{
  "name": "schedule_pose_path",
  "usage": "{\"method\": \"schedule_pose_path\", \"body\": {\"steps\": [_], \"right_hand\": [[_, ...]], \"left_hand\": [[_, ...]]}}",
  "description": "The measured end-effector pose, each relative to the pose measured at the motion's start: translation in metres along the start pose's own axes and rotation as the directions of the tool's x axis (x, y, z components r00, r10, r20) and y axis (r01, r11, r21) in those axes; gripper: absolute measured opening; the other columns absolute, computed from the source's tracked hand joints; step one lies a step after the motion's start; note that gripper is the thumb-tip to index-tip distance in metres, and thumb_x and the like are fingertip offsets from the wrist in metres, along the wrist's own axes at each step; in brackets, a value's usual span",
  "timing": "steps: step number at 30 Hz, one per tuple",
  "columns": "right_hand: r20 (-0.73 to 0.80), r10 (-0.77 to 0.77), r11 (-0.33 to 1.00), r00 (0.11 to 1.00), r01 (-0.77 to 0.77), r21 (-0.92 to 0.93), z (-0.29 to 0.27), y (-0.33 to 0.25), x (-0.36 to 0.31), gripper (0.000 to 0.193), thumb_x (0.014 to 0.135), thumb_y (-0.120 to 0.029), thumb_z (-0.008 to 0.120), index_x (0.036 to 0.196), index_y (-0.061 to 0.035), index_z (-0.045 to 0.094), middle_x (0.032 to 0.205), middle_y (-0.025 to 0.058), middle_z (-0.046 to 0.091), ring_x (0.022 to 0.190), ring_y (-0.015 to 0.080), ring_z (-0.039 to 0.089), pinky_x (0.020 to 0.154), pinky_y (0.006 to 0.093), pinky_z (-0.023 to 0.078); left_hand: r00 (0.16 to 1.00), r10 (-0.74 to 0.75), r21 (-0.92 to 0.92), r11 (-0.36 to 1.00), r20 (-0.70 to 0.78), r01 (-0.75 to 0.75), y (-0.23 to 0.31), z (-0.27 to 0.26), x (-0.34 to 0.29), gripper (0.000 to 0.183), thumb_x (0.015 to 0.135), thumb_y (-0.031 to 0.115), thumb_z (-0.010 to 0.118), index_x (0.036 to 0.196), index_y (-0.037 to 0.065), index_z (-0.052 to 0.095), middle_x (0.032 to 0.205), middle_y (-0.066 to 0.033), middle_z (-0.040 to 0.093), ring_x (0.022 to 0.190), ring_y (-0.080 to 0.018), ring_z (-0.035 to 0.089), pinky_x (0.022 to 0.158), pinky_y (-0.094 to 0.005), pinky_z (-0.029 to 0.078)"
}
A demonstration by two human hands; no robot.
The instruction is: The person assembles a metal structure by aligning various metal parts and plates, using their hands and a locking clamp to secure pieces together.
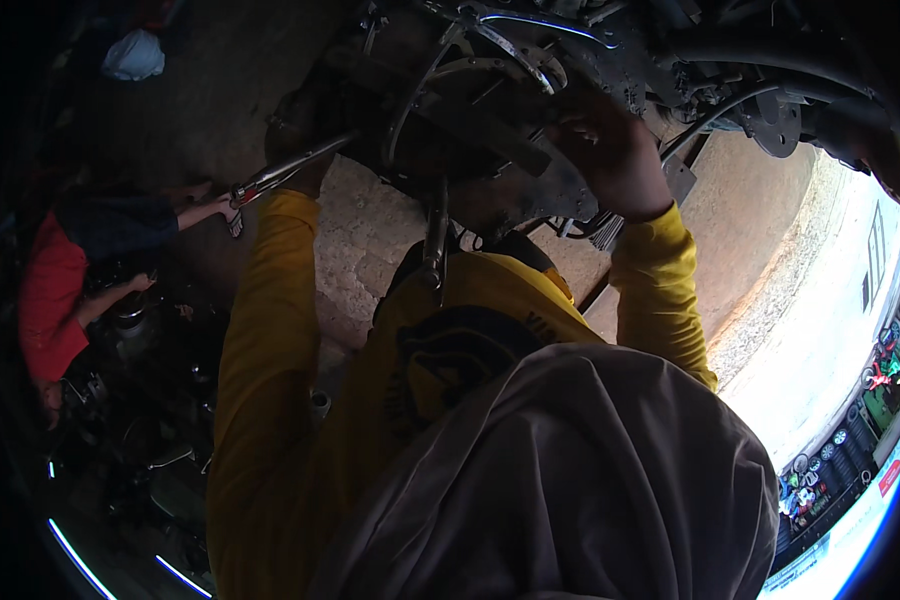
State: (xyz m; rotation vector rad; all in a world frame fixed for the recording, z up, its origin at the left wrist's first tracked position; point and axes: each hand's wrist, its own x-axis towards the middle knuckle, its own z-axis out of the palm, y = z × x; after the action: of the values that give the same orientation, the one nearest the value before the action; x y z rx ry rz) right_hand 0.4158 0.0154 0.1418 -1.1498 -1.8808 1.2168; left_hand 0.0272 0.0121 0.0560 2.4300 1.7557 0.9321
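Here's the right hand (602, 145), up among the dark metal assembly (510, 148), fingers bent beside its plates and bars, and from this angle I cannot tell whether they are clamped on anything. Over to the left hand (292, 138), deep in shadow at the assembly's left side, its grip impossible to make out, with a shiny metal rod (288, 172) slanting across just in front of it. That assembly fills the upper middle, right ahead of the person in yellow sleeves (660, 270), a bright curved bar (545, 22) arching along its top. A second metal rod (436, 228) points down toward the person's lap, above the rough concrete floor (355, 225). Out left, a co-worker in a red top (48, 290); far right, glaring sunlit ground (820, 290).
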Motion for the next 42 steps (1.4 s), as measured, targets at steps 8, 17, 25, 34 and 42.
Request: {"method": "schedule_pose_path", "body": {"steps": [8, 17, 25, 34, 42], "right_hand": [[-0.174, 0.156, 0.875, 0.972, -0.055, 0.482, -0.062, 0.053, -0.021, 0.026, 0.082, -0.002, 0.063, 0.106, 0.0002, 0.057, 0.095, 0.0071, 0.063, 0.090, 0.0162, 0.062, 0.080, 0.0281, 0.051], [-0.141, 0.247, 0.701, 0.959, -0.076, 0.709, -0.028, 0.074, -0.056, 0.029, 0.081, -0.005, 0.067, 0.108, -0.0021, 0.055, 0.096, 0.0089, 0.064, 0.089, 0.0188, 0.065, 0.085, 0.0317, 0.051], [-0.254, 0.356, 0.776, 0.899, -0.133, 0.617, -0.012, 0.053, -0.085, 0.036, 0.086, -0.014, 0.061, 0.119, 0.0021, 0.056, 0.100, 0.0116, 0.065, 0.088, 0.0199, 0.065, 0.083, 0.0307, 0.050], [-0.322, 0.460, 0.829, 0.827, -0.271, 0.489, 0.029, 0.037, -0.102, 0.032, 0.087, -0.012, 0.059, 0.115, 0.0031, 0.057, 0.100, 0.0105, 0.064, 0.086, 0.0185, 0.064, 0.079, 0.0292, 0.051], [-0.360, 0.469, 0.852, 0.807, -0.305, 0.425, 0.046, 0.033, -0.102, 0.030, 0.086, -0.010, 0.062, 0.113, 0.0019, 0.059, 0.098, 0.0076, 0.065, 0.083, 0.0141, 0.063, 0.076, 0.0278, 0.051]], "left_hand": [[1.000, 0.021, 0.000, 1.000, -0.004, -0.021, -0.001, 0.003, 0.002, 0.033, 0.079, 0.022, 0.071, 0.108, 0.008, 0.062, 0.097, -0.0098, 0.064, 0.085, -0.0269, 0.064, 0.072, -0.0371, 0.053], [0.993, 0.114, 0.006, 0.994, -0.030, -0.114, -0.002, 0.008, 0.004, 0.032, 0.080, 0.022, 0.070, 0.107, 0.007, 0.062, 0.098, -0.0099, 0.064, 0.085, -0.0268, 0.064, 0.073, -0.0373, 0.053], [0.972, 0.227, 0.014, 0.974, -0.064, -0.227, 0.002, 0.012, 0.003, 0.031, 0.081, 0.022, 0.069, 0.107, 0.007, 0.062, 0.098, -0.0101, 0.064, 0.086, -0.0268, 0.064, 0.073, -0.0375, 0.052], [0.952, 0.295, 0.016, 0.955, -0.082, -0.295, -0.005, 0.011, 0.000, 0.029, 0.082, 0.022, 0.068, 0.106, 0.007, 0.062, 0.098, -0.0103, 0.064, 0.086, -0.0267, 0.063, 0.073, -0.0378, 0.052], [0.934, 0.349, 0.009, 0.937, -0.082, -0.349, -0.006, 0.002, -0.001, 0.028, 0.083, 0.021, 0.067, 0.106, 0.007, 0.062, 0.099, -0.0104, 0.064, 0.086, -0.0267, 0.063, 0.074, -0.0380, 0.052]]}}
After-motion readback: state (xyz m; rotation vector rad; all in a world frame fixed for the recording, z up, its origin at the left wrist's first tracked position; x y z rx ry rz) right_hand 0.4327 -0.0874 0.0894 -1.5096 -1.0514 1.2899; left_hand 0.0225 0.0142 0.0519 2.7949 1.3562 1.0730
